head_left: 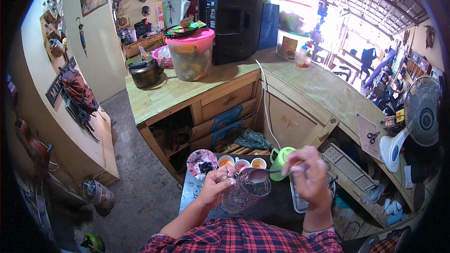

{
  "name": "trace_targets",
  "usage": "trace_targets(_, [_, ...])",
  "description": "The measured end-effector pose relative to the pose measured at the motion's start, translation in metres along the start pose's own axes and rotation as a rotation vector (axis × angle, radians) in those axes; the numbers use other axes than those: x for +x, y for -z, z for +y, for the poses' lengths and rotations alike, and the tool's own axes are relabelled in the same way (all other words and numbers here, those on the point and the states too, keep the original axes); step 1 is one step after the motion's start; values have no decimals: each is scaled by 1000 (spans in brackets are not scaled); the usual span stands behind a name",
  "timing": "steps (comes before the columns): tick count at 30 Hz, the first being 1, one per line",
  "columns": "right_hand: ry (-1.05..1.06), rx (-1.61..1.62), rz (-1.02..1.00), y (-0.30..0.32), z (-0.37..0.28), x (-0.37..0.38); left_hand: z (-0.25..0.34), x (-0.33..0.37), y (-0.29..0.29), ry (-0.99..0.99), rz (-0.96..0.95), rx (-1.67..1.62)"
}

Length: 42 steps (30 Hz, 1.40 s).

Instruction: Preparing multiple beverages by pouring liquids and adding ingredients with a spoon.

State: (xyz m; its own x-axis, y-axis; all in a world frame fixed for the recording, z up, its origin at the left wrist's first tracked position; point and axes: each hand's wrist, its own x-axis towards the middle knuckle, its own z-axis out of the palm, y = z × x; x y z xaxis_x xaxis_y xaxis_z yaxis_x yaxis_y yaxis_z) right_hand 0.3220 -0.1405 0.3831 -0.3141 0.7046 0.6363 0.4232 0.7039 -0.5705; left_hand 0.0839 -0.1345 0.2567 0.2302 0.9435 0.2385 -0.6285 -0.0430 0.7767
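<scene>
Two hands [216, 187] [310, 174]: one jug [244, 198], one spoon [258, 175]. Three cups [226, 160] [242, 165] [258, 163].

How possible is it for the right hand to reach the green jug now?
Probably yes: the right hand appears near the green jug and nothing seems to block the way, but its grip holds a spoon.
</scene>
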Motion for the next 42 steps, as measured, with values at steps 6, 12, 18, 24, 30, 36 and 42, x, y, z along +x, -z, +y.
trace_targets(6, [18, 45, -348, -2, -10, 36, -2, -2, 16, 278, 38, -144])
trace_targets(12, [18, 265, -479, -30, 14, 38, -3, 2, 10, 390, -44, -516])
trace_targets(18, [-45, 373, -362, -22, 12, 48, -14, -1, 18, 414, -118, -624])
trace_targets(24, [-61, 389, -306, -11, 11, 49, -8, -1, 14, 442, -91, -778])
trace_targets(30, [92, 346, -486, -32, 12, 49, -25, 5, 24, 547, -31, -1180])
trace_targets(36, [191, 120, -374, -33, 8, 47, -14, 3, 23, 480, -94, -881])
trace_targets(42, [-256, 259, -62, -6, 11, 45, 22, 6, 9, 471, 185, -312])
